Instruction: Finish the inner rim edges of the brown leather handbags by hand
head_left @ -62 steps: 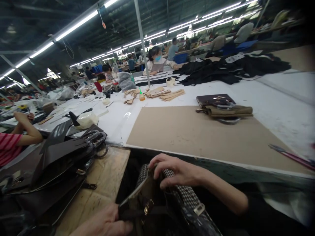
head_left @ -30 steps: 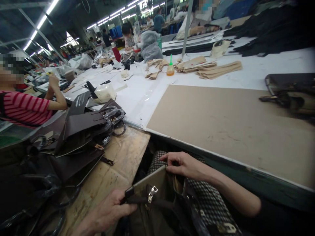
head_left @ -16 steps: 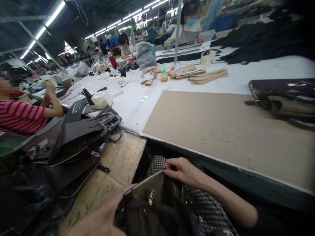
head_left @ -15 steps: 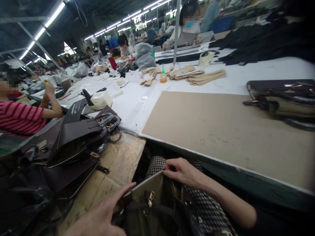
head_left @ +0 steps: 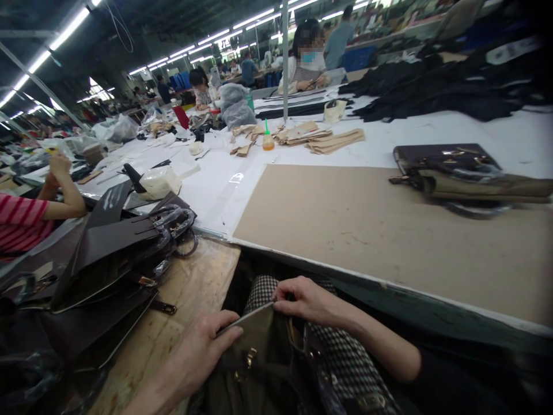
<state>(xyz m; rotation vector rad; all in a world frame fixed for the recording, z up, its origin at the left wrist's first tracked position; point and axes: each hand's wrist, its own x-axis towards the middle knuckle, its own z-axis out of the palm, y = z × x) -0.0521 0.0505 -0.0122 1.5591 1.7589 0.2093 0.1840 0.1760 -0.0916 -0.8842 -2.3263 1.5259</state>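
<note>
On my lap, over checked cloth, lies a dark handbag (head_left: pixel 254 369) with an olive lining and gold-coloured metal fittings. My left hand (head_left: pixel 203 349) pinches the left part of its pale upper edge between thumb and fingers. At the far corner of that same edge, my right hand (head_left: pixel 302 300) is closed on the bag with bent fingers. The bag's lower part runs out of view at the bottom. A heap of similar dark brown bags (head_left: pixel 116 253), some handles wrapped in clear plastic, lies to the left of my left hand.
A brown board (head_left: pixel 337 213) covers the near table, with another handbag (head_left: pixel 449 167) on its right. Beyond stand a small bottle with a green nozzle (head_left: pixel 268 140) and tan strips (head_left: pixel 337 140). A person in a striped shirt (head_left: pixel 26 222) sits at left; others work farther back.
My left hand's fingers, spread before, have closed on the bag's edge. My right hand keeps its hold. The whole view has shifted, so the table things appear farther left.
</note>
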